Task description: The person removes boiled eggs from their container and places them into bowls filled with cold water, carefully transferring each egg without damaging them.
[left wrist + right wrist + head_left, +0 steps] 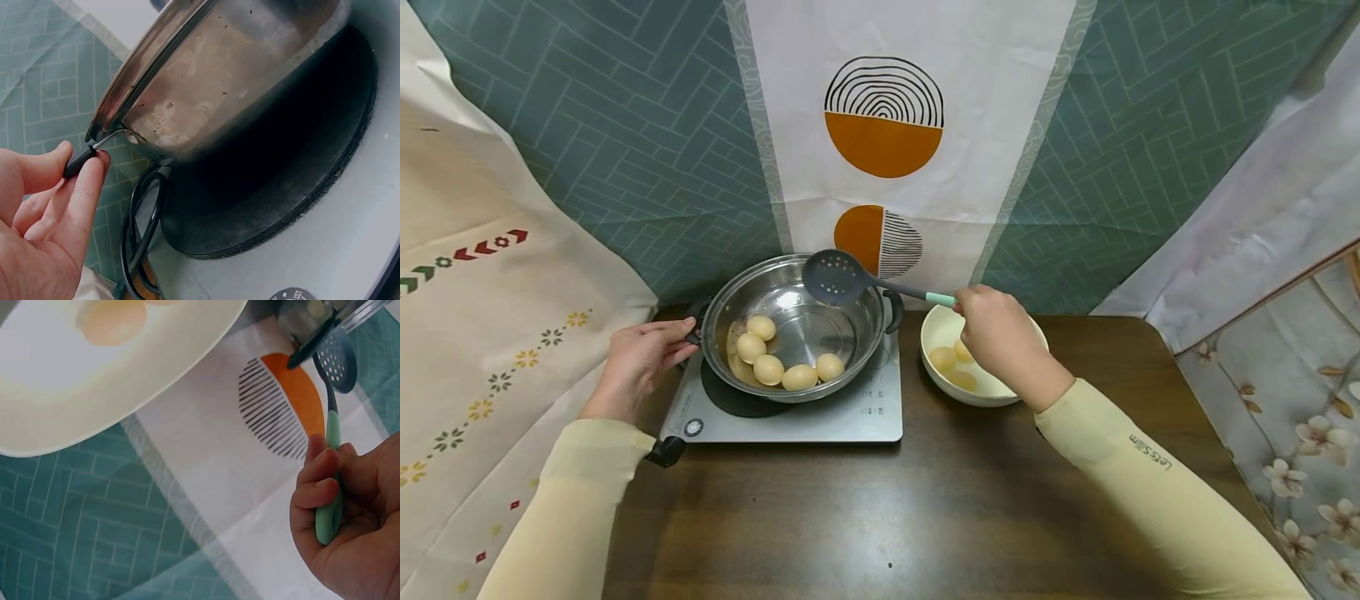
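Observation:
My left hand [642, 360] pinches the black left handle [80, 161] of a steel pot [820, 327] between thumb and fingers. In the left wrist view the pot leans at an angle over the black cooking disc. Several pale brown eggs [768, 369] lie along the pot's near left side, in a little liquid. With curled fingers my right hand [1000, 333] grips a slotted spoon by its mint-green handle [333, 428]. The spoon's dark perforated head [835, 277] is over the pot's far right part, with nothing on it.
The pot is above a silver induction cooker [850, 421] on a dark wooden table [820, 517]. Right of it stands a cream bowl [931, 333] with several eggs [943, 359], partly hidden by my right hand. A black cord [128, 231] loops beside the cooker. Patterned cloth [1037, 200] hangs behind.

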Demonstrator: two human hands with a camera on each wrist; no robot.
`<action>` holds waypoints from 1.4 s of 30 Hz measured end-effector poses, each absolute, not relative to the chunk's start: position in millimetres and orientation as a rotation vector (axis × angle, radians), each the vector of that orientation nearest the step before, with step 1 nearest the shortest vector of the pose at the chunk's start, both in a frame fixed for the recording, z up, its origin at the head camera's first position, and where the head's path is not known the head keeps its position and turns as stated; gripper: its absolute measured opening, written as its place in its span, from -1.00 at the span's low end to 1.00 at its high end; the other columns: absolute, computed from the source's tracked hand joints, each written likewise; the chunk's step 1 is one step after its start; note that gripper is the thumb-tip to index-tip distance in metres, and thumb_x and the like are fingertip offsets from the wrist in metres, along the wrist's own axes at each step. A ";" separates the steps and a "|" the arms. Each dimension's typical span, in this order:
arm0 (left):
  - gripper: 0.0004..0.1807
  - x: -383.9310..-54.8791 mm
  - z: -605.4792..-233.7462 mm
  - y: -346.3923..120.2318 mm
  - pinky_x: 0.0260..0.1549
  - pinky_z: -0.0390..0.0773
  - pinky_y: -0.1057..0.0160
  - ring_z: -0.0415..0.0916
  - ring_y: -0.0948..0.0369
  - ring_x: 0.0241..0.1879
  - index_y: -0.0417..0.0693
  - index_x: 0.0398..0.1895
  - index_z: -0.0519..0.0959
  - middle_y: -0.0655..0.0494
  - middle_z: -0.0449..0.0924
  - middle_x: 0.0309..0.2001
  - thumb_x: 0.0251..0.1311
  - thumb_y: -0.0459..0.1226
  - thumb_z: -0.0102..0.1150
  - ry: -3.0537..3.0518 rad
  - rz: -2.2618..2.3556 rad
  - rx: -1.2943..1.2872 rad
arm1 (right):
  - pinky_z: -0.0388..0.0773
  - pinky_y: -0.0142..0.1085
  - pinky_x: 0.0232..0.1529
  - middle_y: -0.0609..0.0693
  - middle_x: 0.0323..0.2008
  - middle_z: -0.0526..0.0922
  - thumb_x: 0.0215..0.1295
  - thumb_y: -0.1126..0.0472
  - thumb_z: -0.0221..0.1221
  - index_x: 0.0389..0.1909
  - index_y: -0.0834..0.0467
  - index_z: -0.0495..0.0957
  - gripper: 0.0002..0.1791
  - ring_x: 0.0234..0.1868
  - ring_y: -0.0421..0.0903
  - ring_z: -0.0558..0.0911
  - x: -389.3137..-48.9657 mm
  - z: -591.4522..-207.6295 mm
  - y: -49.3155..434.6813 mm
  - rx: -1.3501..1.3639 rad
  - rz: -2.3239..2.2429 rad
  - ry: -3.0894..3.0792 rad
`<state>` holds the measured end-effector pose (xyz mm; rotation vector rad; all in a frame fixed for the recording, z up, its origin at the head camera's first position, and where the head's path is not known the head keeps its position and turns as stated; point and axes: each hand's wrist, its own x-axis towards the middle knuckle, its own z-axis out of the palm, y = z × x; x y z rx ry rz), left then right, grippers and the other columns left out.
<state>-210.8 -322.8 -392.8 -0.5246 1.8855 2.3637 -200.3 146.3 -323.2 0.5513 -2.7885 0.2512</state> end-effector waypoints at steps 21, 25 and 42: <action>-0.90 -214.3 -394.9 -318.7 -0.33 0.71 0.36 0.67 0.27 -0.47 -0.04 -0.39 0.72 0.17 0.71 -0.45 -0.01 -0.28 0.39 1.946 2.307 -0.599 | 0.64 -0.20 -0.54 0.07 -0.50 0.54 0.13 0.39 0.15 -0.41 0.24 0.56 -0.96 -0.48 -0.02 0.58 -214.5 -345.5 68.6 0.682 -0.036 -2.733; -0.89 -214.3 -392.8 -318.5 -0.35 0.71 0.36 0.66 0.27 -0.49 -0.04 -0.37 0.72 0.18 0.70 -0.46 -0.01 -0.27 0.39 1.946 2.299 -0.622 | 0.62 -0.19 -0.58 0.09 -0.51 0.54 0.12 0.38 0.16 -0.39 0.24 0.57 -0.95 -0.50 -0.01 0.57 -214.2 -347.4 66.3 0.683 -0.032 -2.742; -0.88 -215.4 -394.0 -319.1 -0.39 0.71 0.36 0.65 0.28 -0.52 -0.05 -0.38 0.73 0.18 0.69 -0.47 -0.03 -0.27 0.40 1.933 2.324 -0.623 | 0.61 -0.20 -0.56 0.05 -0.53 0.54 0.08 0.33 0.19 -0.39 0.19 0.58 -0.94 -0.51 -0.05 0.56 -203.7 -338.8 70.0 0.713 0.038 -2.874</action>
